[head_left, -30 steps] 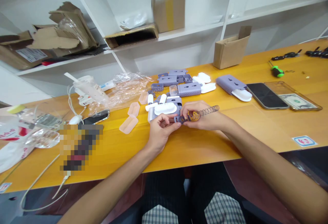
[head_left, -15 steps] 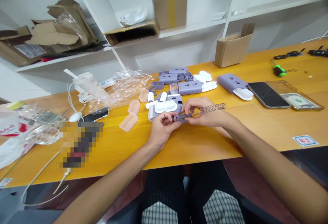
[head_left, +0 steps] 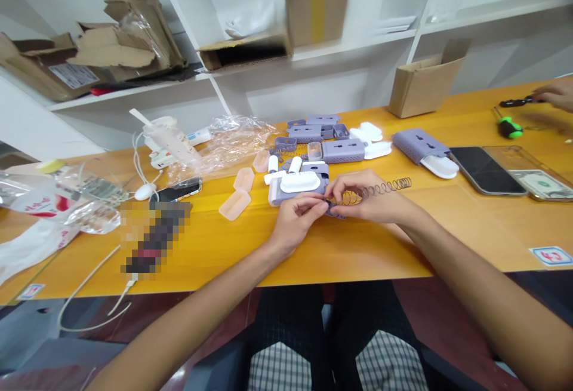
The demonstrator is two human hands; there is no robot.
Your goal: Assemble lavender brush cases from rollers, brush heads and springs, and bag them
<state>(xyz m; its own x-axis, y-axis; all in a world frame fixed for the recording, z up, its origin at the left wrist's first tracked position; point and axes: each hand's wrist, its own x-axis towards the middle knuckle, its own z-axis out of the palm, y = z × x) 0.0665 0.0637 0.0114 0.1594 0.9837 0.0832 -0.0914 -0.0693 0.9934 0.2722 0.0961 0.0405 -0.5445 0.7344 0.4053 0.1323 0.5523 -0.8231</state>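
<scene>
My left hand is closed, thumb and fingers pinching a small grey-purple plastic part, mostly hidden by the fingers. Against it from the right, my right hand has its fingers curled round a long metal coil spring, whose free end sticks out to the right over the hand. Both hands meet just above the table. Right behind them lies a purple plastic case with a white bristled brush head on top. White cylindrical pieces rest beside it.
Several purple cases and white parts lie behind my hands. A purple case, a phone and a green-black screwdriver are to the right. Pinkish trays and plastic wrap lie left. Another person's hand is at far right.
The view has shifted, so the scene sits further right. The small part has turned and is more covered by my fingers. Another person's hand has come in at the right edge.
</scene>
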